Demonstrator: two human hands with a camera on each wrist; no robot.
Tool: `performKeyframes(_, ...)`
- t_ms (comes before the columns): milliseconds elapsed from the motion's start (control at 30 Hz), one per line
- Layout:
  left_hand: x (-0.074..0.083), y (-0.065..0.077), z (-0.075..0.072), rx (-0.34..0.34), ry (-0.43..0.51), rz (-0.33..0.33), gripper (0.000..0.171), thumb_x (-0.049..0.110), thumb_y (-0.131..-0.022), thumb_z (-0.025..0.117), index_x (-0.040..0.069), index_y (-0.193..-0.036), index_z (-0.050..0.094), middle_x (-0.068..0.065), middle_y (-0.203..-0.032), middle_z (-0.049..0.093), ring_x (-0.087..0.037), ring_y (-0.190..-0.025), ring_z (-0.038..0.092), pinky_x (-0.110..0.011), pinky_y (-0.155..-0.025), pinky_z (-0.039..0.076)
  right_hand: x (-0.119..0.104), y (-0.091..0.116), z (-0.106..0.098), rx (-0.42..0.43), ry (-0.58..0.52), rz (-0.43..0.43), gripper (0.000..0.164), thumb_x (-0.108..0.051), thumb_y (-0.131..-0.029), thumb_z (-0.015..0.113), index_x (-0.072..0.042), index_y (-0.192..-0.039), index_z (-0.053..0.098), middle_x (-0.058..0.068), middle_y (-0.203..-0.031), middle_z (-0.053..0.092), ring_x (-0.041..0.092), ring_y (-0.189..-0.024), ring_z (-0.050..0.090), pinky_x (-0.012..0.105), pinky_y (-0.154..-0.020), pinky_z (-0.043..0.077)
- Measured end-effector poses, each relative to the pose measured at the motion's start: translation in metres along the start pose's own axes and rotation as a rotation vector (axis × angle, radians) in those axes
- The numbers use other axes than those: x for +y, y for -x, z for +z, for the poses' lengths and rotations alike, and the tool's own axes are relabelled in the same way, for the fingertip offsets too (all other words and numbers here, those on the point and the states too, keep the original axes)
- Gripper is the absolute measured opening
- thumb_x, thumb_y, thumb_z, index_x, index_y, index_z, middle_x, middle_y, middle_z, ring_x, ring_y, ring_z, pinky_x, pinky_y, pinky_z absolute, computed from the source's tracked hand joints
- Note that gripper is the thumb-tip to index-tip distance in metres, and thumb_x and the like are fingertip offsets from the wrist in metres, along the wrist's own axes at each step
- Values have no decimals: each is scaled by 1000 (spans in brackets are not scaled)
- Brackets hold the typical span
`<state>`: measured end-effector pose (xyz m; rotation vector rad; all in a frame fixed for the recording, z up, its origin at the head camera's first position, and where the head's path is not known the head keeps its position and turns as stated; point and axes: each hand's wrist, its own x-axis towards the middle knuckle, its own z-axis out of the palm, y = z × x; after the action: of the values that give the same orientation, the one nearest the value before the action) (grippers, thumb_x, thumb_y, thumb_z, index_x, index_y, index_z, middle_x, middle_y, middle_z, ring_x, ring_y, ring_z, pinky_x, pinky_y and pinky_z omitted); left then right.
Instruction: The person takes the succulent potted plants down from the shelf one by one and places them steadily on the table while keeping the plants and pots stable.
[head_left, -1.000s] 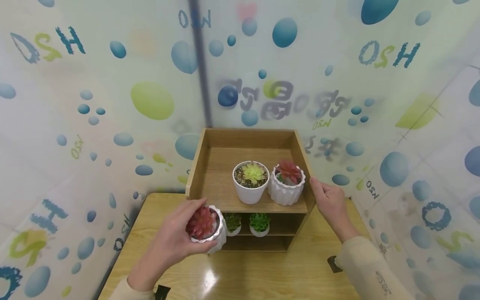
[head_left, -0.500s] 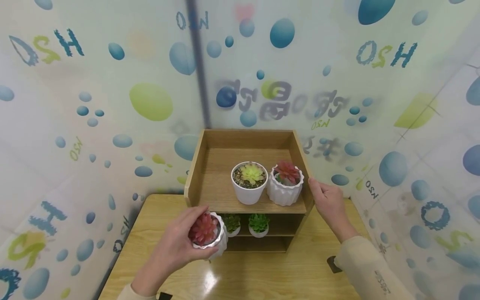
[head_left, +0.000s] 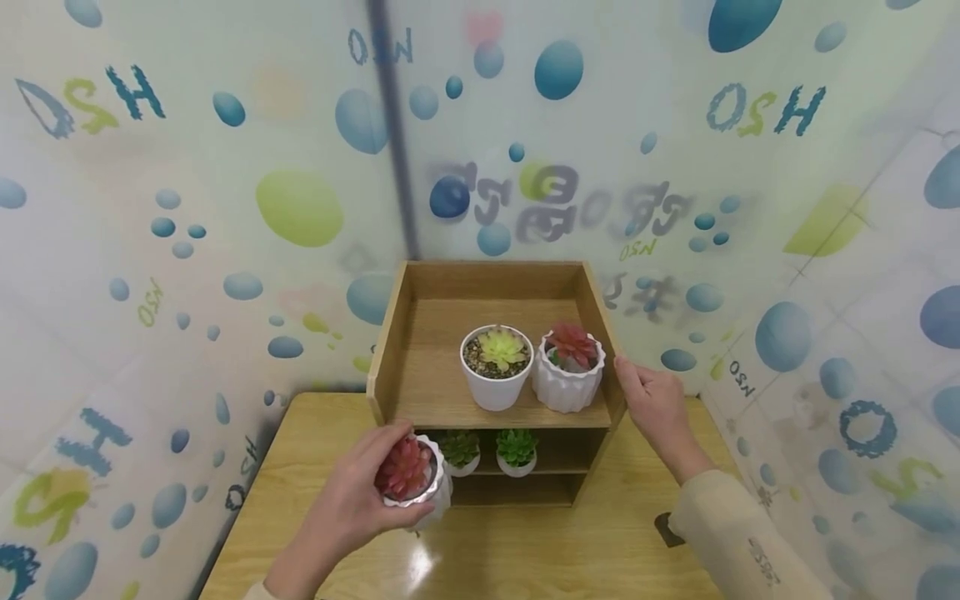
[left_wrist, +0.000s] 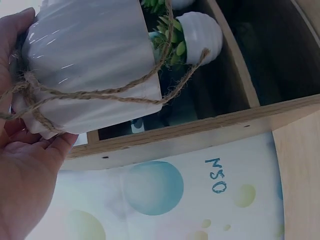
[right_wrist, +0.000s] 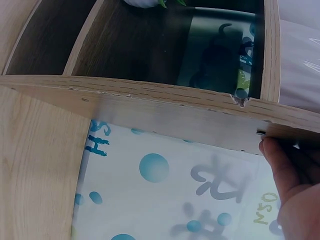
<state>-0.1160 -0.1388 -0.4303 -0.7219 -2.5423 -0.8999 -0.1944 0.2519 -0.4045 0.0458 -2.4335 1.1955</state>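
My left hand (head_left: 356,492) grips a white ribbed pot (head_left: 435,493) with a red succulent (head_left: 406,468), held in front of the shelf's left side. Twine (left_wrist: 95,94) is tied round this pot in the left wrist view. My right hand (head_left: 658,412) rests its fingers against the outer right side of the wooden shelf (head_left: 431,367); no finger shows wrapped round the panel's edge. On the top board stand a smooth white pot (head_left: 497,390) with a yellow-green succulent and, right of it, a white ribbed pot (head_left: 567,389) with a red succulent.
Two small white pots with green succulents, one (head_left: 517,451) right of the other (head_left: 461,452), stand on the level below the top. The shelf stands on a wooden table (head_left: 510,550) against patterned walls (head_left: 300,125). A dark patch (head_left: 667,530) lies near the right sleeve.
The left hand and its potted succulent have shifted slightly down in the head view. The right hand stays at the shelf's side, and the head view has tilted a little.
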Motion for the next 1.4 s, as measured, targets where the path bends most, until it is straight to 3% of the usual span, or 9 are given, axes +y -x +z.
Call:
performKeyframes(233, -5, 5, 3, 5, -2, 15, 92, 35, -60, 101, 3, -137, 61, -7, -128, 66, -21, -112, 65, -38, -86, 61, 1, -1, 0, 8, -6, -16, 64, -23, -105, 57, -6, -47, 34, -10, -47, 27, 5, -48, 21, 21, -46, 17)
performKeyframes(500, -8, 11, 9, -36, 29, -41, 92, 32, -62, 100, 2, -140, 60, -9, -129, 65, -21, -111, 65, -35, -85, 61, -1, -1, -2, 0, 18, -10, 64, -25, -105, 57, -6, -48, 35, -9, -47, 27, 6, -48, 24, 24, -45, 19)
performKeyframes(1133, -23, 27, 37, -22, -5, -18, 93, 35, -59, 101, 2, -136, 62, -10, -127, 66, -21, -110, 65, -37, -87, 61, -1, 0, -2, -17, 9, 8, 63, -26, -106, 56, -6, -49, 36, -9, -48, 27, 7, -50, 24, 24, -47, 20)
performKeyframes(1400, -28, 36, 45, -45, 13, -112, 90, 37, -63, 100, 2, -137, 62, -8, -127, 65, -21, -111, 65, -34, -84, 61, -1, 2, 0, -23, -10, 23, 64, -27, -106, 57, -6, -48, 38, -8, -47, 29, 8, -49, 26, 24, -46, 22)
